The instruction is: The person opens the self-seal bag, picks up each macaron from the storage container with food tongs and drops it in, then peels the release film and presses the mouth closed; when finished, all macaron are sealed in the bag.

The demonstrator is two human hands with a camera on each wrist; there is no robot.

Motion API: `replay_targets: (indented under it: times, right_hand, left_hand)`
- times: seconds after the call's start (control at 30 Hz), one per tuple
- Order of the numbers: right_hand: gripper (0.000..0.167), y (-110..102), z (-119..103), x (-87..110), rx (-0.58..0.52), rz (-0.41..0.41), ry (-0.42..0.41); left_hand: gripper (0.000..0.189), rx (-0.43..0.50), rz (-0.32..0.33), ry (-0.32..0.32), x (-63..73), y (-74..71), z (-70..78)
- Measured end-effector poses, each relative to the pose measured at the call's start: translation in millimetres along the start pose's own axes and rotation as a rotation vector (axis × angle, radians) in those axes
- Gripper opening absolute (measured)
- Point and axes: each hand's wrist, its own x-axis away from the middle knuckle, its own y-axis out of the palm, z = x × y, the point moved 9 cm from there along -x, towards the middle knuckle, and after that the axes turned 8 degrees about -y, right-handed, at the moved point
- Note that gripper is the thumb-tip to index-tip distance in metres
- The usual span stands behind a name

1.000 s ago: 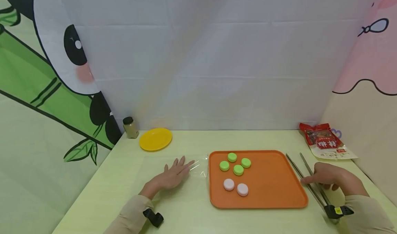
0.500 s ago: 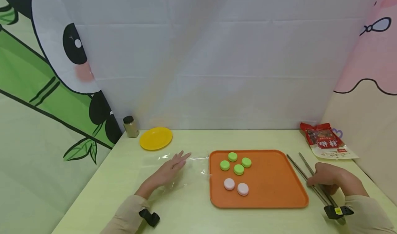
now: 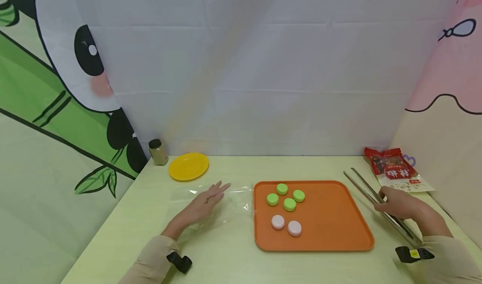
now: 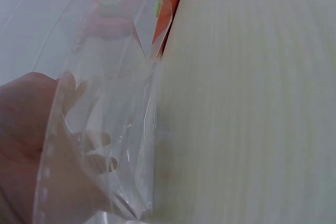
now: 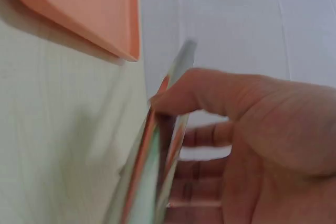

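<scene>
My right hand (image 3: 401,203) grips a pair of long metal tongs (image 3: 362,186), their tips pointing away and lifted off the table. In the right wrist view, the thumb presses one arm of the tongs (image 5: 142,177) and the fingers curl round the other side. A clear plastic bag (image 3: 237,202) lies left of the tray. My left hand (image 3: 201,206) is at the bag with fingers extended; in the left wrist view, the fingers show through the film of the bag (image 4: 126,129). Whether they are inside it I cannot tell.
An orange tray (image 3: 331,229) carries several green macaron-like rounds (image 3: 289,204) and two pale pink ones (image 3: 294,228). At the back left stand a yellow plate (image 3: 189,167) and a dark-lidded jar (image 3: 158,152). A red-and-white food packet (image 3: 397,171) lies at the back right.
My right hand has taken hold of the tongs, raising them and squeezing their arms closer. My left hand has shifted slightly left, and more of the bag shows.
</scene>
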Motion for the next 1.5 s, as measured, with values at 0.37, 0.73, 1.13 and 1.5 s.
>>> replay_targets:
  times: [0.37, 0.73, 1.13, 1.5]
  right_hand:
    - [0.038, -5.7, -28.5, -7.5, -0.135, 0.177, -0.277]
    - [0.033, 10.1, -32.3, -18.9, -0.159, 0.085, -0.27]
    - [0.028, 21.2, -54.4, -25.7, -0.075, 0.08, -0.454]
    - [0.031, 37.4, -64.1, -35.2, -0.064, 0.038, -0.441]
  left_hand:
    - [0.048, -0.017, -0.026, 0.009, 1.7, 2.3, 0.2]
    - [0.048, -0.075, -0.097, -0.013, 3.5, 4.7, -6.4]
    - [0.046, -0.078, -0.157, 0.039, 6.8, 5.5, -0.1]
    - [0.048, -0.076, -0.162, 0.036, 6.6, 5.0, -0.5]
